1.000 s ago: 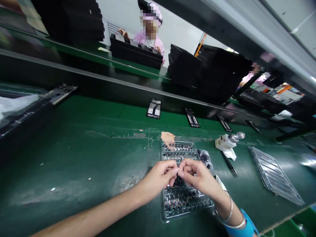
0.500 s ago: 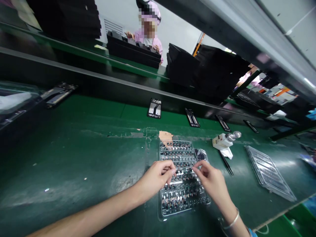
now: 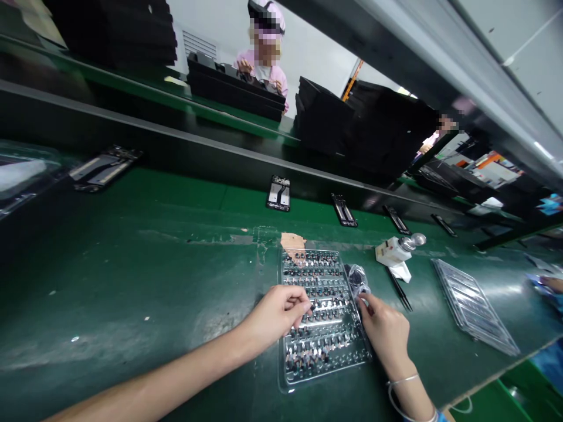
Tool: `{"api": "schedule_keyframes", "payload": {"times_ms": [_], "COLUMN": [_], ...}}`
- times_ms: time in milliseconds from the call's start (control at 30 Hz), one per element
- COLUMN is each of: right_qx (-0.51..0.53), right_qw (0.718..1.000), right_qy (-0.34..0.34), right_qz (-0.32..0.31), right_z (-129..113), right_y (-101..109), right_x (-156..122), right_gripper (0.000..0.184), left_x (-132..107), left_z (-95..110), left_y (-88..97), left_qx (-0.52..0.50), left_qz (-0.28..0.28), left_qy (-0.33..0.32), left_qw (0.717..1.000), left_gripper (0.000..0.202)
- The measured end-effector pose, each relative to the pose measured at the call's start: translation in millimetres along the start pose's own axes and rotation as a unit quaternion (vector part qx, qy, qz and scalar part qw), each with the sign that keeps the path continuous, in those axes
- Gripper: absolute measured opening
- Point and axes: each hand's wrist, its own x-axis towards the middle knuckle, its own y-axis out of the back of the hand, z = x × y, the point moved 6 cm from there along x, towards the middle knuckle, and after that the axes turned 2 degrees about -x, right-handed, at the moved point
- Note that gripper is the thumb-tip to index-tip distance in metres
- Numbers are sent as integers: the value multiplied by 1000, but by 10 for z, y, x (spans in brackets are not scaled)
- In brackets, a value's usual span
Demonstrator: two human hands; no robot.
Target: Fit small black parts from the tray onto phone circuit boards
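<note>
Head view looks down on a long bench (image 3: 132, 264) covered in a dark green mat, with the person's bare forearms reaching in from the bottom. The left hand (image 3: 277, 313) hangs over a clear moulded plastic tray (image 3: 280, 357), its fingers (image 3: 303, 306) curled closed in a tight pinch just above the rows; anything between them is too small to tell. That tray lies flat on the mat, filled with neat rows of tiny dark-and-metal components (image 3: 319, 346). The right hand (image 3: 385, 334) sits just beside the tray's right edge, fingers (image 3: 364, 302) gathered at a small clear plastic bag of dark parts (image 3: 356, 278), though whether they grip it cannot be told. A thin silver bangle (image 3: 402, 381) circles the right wrist.

Past the tray are a patch of tan tape (image 3: 292, 243), a white dispenser with a metal ball top (image 3: 393, 249) on a crumpled white tissue (image 3: 400, 271), black tweezers (image 3: 399, 291) and a stack of clear ribbed trays (image 3: 470, 305). Black phone frames (image 3: 278, 193) lie in a line along the far side. Beyond, a co-worker in a pink smock and cap (image 3: 264, 61) has both hands at a row of black trays (image 3: 235, 88), and another person's hand (image 3: 552, 284) shows at the right edge.
</note>
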Motion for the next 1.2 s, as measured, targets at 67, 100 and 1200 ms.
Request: {"api": "schedule_keyframes", "payload": {"times_ms": [67,100,1200], "right_qx": [2,4,-34], "right_qw": [1000,1000,999], "right_qy": [2,-1,2], "right_qz": [-5,-6,-11], "right_z": [5,9,1], "right_y": [2,16,-46], "right_x": [16,20,50], "right_gripper": [27,27,26], "left_x": [-4,-8,-43], "left_z": [7,12,43], "left_y": [0,-2,-23], "left_qx": [-5,-9,-33], "left_qz": [1,1,-14], "left_qy": [1,3,7], "left_qw": [1000,1000,999], "left_gripper": [17,17,18]}}
